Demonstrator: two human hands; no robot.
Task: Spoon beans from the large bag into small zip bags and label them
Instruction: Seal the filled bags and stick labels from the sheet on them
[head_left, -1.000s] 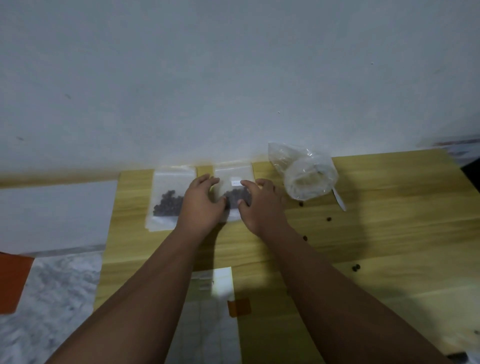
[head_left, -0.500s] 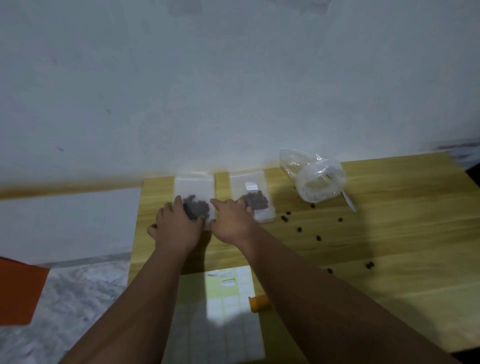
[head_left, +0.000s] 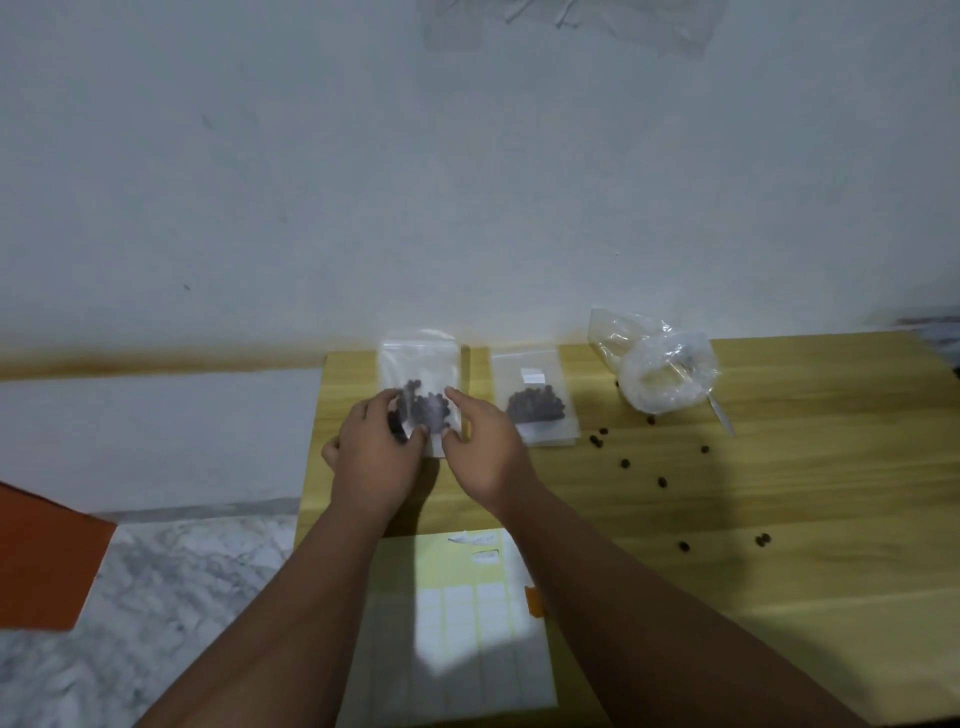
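Beans fill the lower half of a small zip bag (head_left: 422, 387) pinched upright by both hands: left hand (head_left: 371, 457) and right hand (head_left: 483, 457) grip its lower corners at the counter's (head_left: 779, 493) far left edge. Right of it lies a labelled bag (head_left: 535, 400), flat, with open wood and stray beans (head_left: 662, 480) beyond.

A pale grey-white wall (head_left: 363, 182) fills the upper part of the view, marked with a few faint scuffs. Near its top edge hangs something light and crumpled (head_left: 566, 21), too blurred to identify. A light wooden tabletop (head_left: 779, 493) stands against the wall. To its left lies a floor (head_left: 156, 597) of grey-veined marble, meeting a white baseboard (head_left: 156, 436). An orange object (head_left: 41, 561) enters from the left edge. The light is dim and even.
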